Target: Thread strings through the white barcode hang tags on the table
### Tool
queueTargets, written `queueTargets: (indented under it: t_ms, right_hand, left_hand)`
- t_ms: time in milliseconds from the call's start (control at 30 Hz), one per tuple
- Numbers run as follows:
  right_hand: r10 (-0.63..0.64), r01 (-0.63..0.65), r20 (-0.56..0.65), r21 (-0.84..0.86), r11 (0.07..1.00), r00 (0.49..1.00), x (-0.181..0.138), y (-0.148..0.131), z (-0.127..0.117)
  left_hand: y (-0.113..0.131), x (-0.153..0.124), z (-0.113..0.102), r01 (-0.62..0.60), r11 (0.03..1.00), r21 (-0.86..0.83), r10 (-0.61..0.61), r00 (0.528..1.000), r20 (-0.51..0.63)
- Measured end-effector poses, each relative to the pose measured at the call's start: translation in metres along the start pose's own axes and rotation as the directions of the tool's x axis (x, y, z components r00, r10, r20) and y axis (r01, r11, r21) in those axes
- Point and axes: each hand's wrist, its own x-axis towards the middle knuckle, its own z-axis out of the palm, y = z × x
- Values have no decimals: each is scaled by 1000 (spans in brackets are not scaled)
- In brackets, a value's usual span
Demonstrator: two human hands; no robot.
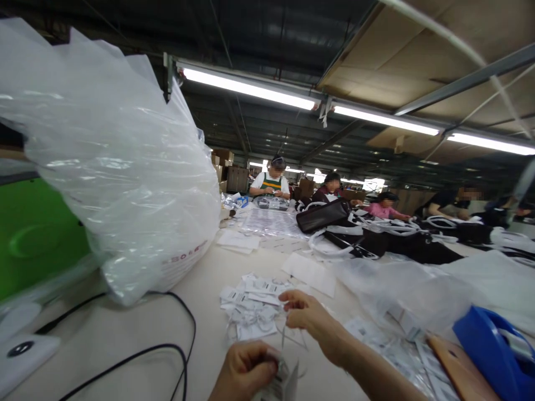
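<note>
- The left hand (244,370) is clenching a small tag (281,384).
- The right hand (307,314) is pinching a thin loop (288,334) over the tag pile (251,306); threading likely needs steady fingers.

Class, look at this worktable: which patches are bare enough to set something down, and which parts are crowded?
Bare table shows between the big plastic bag and the pile of tags, and inside the loop of the black cable. It is crowded around the tags, near the right hand and left hand, and beside the blue tape dispenser and dark bags.
</note>
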Motion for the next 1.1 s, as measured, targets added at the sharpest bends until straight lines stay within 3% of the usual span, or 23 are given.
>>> queueTargets:
  t_ms: [100, 200, 267, 333, 400, 467, 600, 867, 933, 1100]
  right_hand:
    - [-37, 37, -72, 2, 999, 997, -5, 10, 0]
    - [-244, 225, -136, -141, 964, 960, -17, 25, 7]
    - [-463, 409, -129, -302, 861, 877, -29, 41, 17]
    - [-645, 541, -150, -423, 727, 749, -38, 56, 30]
    - [-752, 591, -174, -518, 619, 635, -43, 69, 41]
    - [-797, 596, -169, -579, 557, 580, -44, 77, 49]
    - [-807, 603, -125, -601, 524, 577, -40, 82, 51]
    - [-747, 677, 112, -525, 515, 655, -39, 78, 25]
    - [-740, 649, 78, -549, 527, 668, -34, 78, 18]
    - [-774, 588, -35, -628, 509, 632, -23, 75, 8]
  left_hand:
    - [3, 0, 4, 21, 1000, -11, -22, 995, -92]
    - [5, 0, 6, 33, 999, 7, -32, 987, -159]
    - [6, 0, 5, 22, 999, 40, -14, 983, -184]
    - [7, 0, 4, 14, 997, 71, 1, 980, -198]
    - [8, 0, 3, 20, 995, 95, -1, 980, -197]
    - [8, 0, 1, 31, 992, 122, -7, 981, -194]
    - [8, -1, 1, 40, 990, 138, -11, 979, -205]
    - [6, -1, -1, 88, 991, 97, -62, 969, -240]
    - [5, -2, 0, 127, 988, 86, -104, 969, -226]
    - [7, -7, 8, 186, 983, -7, -185, 971, -150]
